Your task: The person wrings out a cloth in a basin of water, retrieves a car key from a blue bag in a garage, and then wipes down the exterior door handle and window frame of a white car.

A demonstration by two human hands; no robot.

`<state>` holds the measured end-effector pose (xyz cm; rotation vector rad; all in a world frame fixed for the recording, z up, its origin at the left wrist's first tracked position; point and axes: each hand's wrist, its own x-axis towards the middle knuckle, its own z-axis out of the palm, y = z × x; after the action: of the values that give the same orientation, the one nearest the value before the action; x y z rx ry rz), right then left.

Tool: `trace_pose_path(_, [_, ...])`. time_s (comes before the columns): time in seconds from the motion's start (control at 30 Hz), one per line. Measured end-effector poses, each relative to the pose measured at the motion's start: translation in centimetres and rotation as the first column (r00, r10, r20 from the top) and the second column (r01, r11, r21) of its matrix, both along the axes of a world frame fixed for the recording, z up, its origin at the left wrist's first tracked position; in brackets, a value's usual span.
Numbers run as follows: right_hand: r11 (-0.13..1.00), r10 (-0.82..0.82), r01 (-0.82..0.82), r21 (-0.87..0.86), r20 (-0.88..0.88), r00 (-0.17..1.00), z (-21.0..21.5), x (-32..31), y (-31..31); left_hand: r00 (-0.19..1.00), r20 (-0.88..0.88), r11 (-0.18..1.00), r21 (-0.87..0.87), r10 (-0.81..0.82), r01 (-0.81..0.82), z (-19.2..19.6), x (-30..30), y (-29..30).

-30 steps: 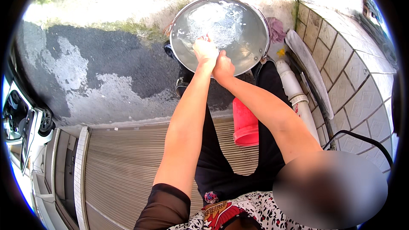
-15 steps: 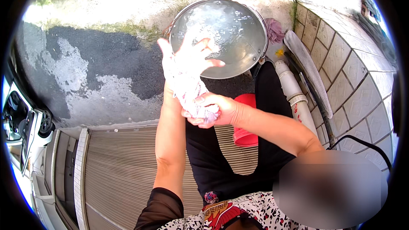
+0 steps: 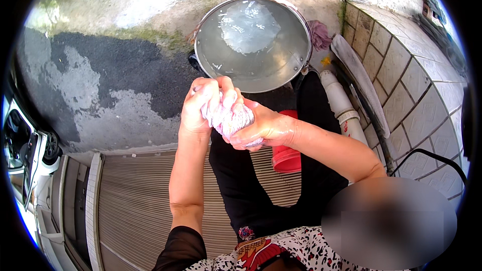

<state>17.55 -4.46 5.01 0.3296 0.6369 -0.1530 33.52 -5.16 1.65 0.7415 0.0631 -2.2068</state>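
Note:
A wet white and pinkish cloth (image 3: pixel 228 120) is bunched and twisted between my two hands. My left hand (image 3: pixel 197 108) is closed around its upper left end, fingers curled over it. At the lower right end, my right hand (image 3: pixel 268 124) grips the same cloth, with a bit sticking out below the fingers. Just beyond my hands stands a round metal bucket (image 3: pixel 251 91) holding cloudy water, its surface catching the light. The cloth is outside the bucket, on the near side of its rim.
A red plastic container (image 3: pixel 286 158) is between my legs. To the right are a white pipe (image 3: pixel 337 95), a grey cloth (image 3: pixel 362 78) along a dark pole, and a tiled wall (image 3: pixel 401 90). A mauve cloth (image 3: pixel 319 35) lies beside the bucket. A white car (image 3: pixel 35 145) stands far left.
My left hand, spread open with the cloth against its wrist before, has come nearer and closed on the cloth. My right hand keeps its grip, now slightly higher and further right.

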Motion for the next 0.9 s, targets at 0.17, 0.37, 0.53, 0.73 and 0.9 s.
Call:
trace_pose_path(0.17, [0.933,0.290,-0.332,-0.142,-0.255,0.923,-0.8,0.2,0.9,0.934,0.302,0.936,0.343,-0.190,0.079,0.9,-1.1,-0.5])
trace_pose_path(0.37, [0.777,0.196,-0.532,-0.338,-0.673,0.714,-5.3,-0.1,5.8,0.827,0.455,0.910,0.385,-0.331,0.153,-3.5,-4.1,1.5])
trace_pose_path(0.53, [0.675,0.244,-0.695,-0.248,-0.813,0.528,-8.3,0.0,6.3,0.747,0.576,0.933,0.319,-0.332,0.169,-8.4,-5.4,3.9])
trace_pose_path(0.73, [0.564,0.221,-0.802,-0.198,-0.899,0.377,-12.8,-0.2,7.4,0.538,0.735,0.903,0.407,-0.413,0.138,-13.0,-7.4,4.7])
trace_pose_path(0.9, [0.532,0.141,-0.830,-0.170,-0.948,0.285,-15.4,0.0,8.0,0.392,0.819,0.907,0.398,-0.418,0.134,-15.1,-8.0,4.5])
